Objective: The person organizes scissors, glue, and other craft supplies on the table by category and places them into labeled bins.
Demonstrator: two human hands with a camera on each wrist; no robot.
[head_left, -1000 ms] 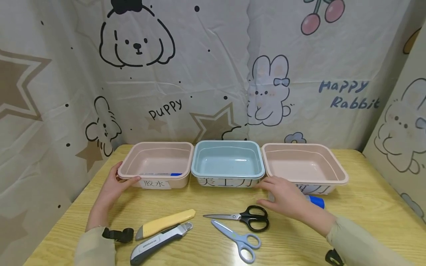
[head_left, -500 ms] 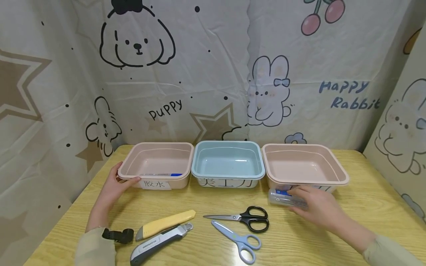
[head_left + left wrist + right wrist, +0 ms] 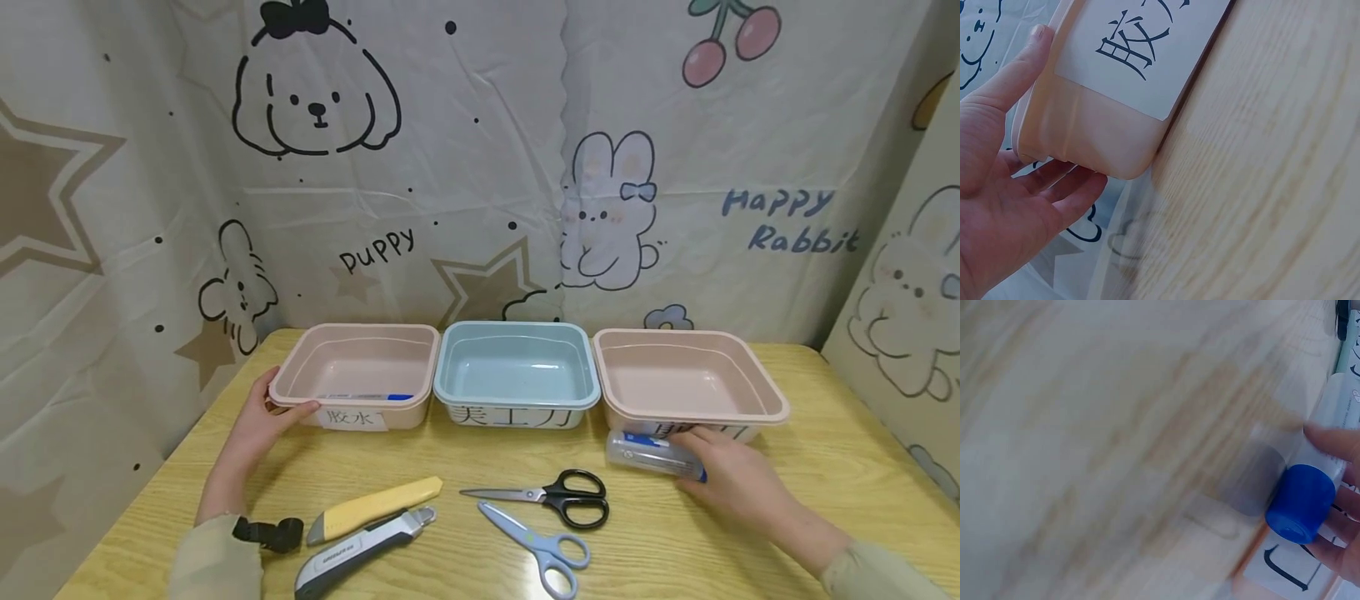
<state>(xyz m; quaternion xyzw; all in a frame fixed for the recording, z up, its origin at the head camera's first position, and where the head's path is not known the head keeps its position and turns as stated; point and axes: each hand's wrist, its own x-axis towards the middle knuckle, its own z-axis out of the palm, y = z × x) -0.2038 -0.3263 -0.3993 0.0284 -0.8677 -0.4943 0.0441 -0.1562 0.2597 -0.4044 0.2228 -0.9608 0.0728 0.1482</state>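
My left hand (image 3: 251, 433) holds the front left corner of the left pink bin (image 3: 405, 414), thumb on its front rim and fingers at its side. In the left wrist view the fingers bend in under the bin's rim. A clear glue bottle (image 3: 645, 452) with a blue cap (image 3: 1300, 503) lies on its side before the right pink bin (image 3: 768, 408). My right hand (image 3: 738, 483) grips its cap end, thumb on the near side and fingers on the far side. Inside the left bin lies a clear tube with a blue end (image 3: 399, 397).
A light blue bin (image 3: 517, 402) stands between the pink ones; all three bear labels. Nearer me lie a yellow utility knife (image 3: 375, 508), a grey and black utility knife (image 3: 360, 554), black-handled scissors (image 3: 577, 498) and blue scissors (image 3: 532, 542). A printed curtain hangs behind.
My right hand has slid rightward along the glue bottle, from its left part to the cap end, baring the bottle's clear body. The left hand stays on the left pink bin.
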